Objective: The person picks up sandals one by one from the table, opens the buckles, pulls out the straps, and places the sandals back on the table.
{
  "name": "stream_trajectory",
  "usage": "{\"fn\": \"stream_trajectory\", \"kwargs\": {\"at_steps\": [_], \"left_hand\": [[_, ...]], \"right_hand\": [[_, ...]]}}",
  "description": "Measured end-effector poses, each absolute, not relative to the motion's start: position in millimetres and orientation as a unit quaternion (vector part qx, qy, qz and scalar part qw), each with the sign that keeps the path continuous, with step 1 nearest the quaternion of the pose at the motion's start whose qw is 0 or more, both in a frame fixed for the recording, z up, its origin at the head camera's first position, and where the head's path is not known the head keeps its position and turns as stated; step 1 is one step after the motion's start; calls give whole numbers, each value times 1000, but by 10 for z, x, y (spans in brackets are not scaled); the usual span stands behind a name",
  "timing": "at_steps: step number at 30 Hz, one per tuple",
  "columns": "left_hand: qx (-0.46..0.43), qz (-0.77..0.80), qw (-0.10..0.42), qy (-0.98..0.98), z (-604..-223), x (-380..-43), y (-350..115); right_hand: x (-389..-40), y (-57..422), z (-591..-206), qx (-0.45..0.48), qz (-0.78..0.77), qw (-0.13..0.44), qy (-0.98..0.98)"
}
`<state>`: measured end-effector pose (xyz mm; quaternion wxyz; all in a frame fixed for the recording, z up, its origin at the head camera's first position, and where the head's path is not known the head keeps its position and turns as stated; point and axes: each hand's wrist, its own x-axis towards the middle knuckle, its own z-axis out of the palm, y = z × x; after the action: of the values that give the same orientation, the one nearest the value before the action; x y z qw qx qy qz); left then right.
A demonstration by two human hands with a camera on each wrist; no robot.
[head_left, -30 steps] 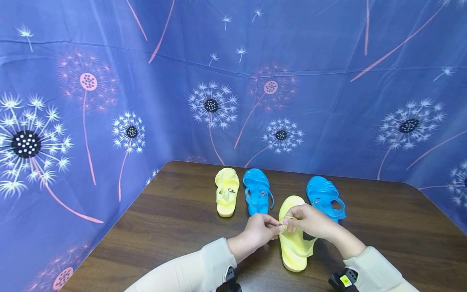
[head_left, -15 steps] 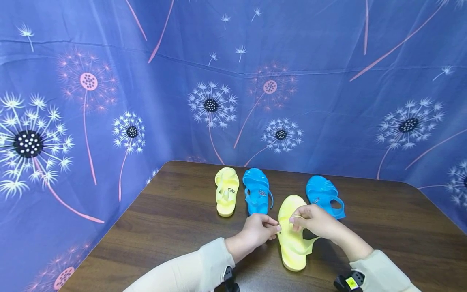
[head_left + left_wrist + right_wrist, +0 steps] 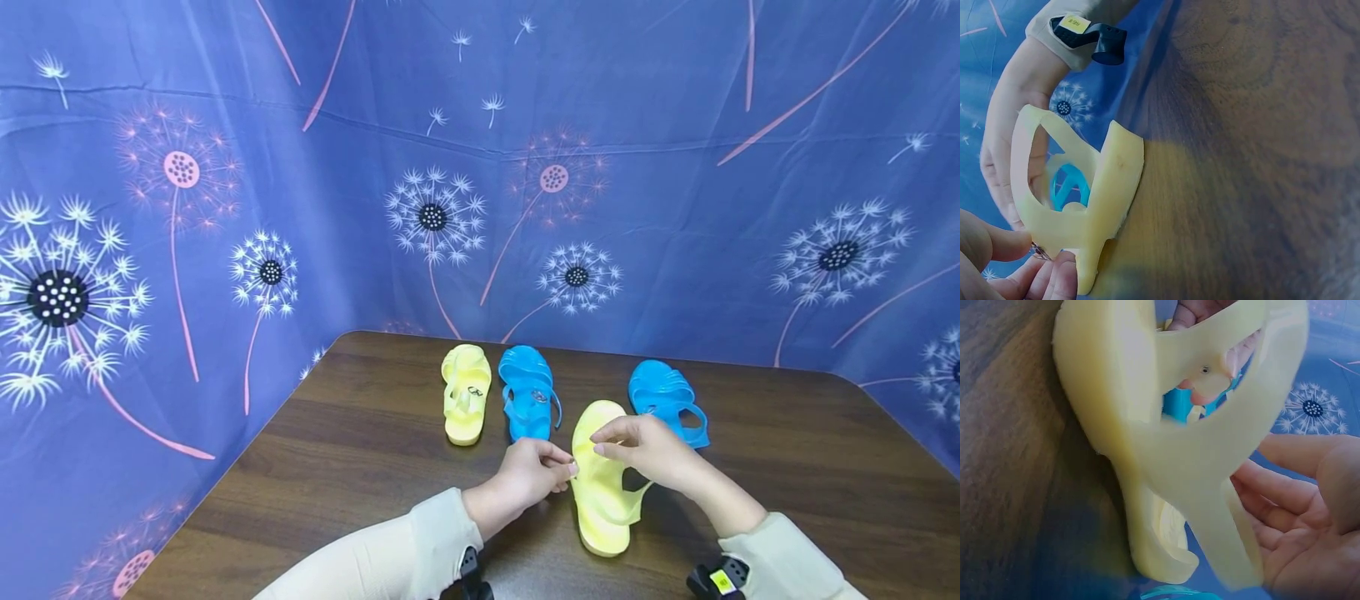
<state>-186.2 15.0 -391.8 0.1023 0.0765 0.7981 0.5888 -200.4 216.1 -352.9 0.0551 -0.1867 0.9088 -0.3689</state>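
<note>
A yellow sandal (image 3: 596,500) lies on the wooden table in front of me, its toe pointing away. My left hand (image 3: 519,477) pinches a small metal buckle (image 3: 1039,251) at the sandal's left side, thumb against fingers. My right hand (image 3: 654,450) hovers over the sandal's upper, thumb and forefinger apart. In the right wrist view the right hand (image 3: 1316,506) is beside the yellow strap (image 3: 1204,450), fingers loosely bent and partly hidden behind it. Through the strap opening a tab with a small rivet (image 3: 1205,370) shows near the left fingers.
Behind stand another yellow sandal (image 3: 465,400) and a blue sandal (image 3: 525,379), side by side. A second blue sandal (image 3: 656,382) lies beyond my right hand. The brown table (image 3: 360,433) meets a blue dandelion-print cloth (image 3: 337,208) at the back and left.
My right hand has drawn slightly right, away from the left fingertips, and its thumb and forefinger have parted. The left hand has stayed almost still at the buckle.
</note>
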Motion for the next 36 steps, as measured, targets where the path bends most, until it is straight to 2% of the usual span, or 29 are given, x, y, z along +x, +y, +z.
{"fn": "stream_trajectory", "kwargs": {"at_steps": [5,9,26,31,36], "left_hand": [[74,587,101,800,-3917,-1864,161],[74,586,101,801,-3918,-1862,163],[71,617,120,774,-3903,-1852,165],[80,626,121,766,-3892,-1845,166],[85,633,127,759,-3887,-1835,159]], "right_hand": [[-2001,2141,-3479,-203,-368,-14,907],[-2007,2145,-3469,-205,-370,-36,906],[-1983,2225,-3511,-183,-425,-25,886],[-1945,2294,-3517,-155,-464,-1,872],[-1895,2329,-3527,-117,-458,-10,881]]}}
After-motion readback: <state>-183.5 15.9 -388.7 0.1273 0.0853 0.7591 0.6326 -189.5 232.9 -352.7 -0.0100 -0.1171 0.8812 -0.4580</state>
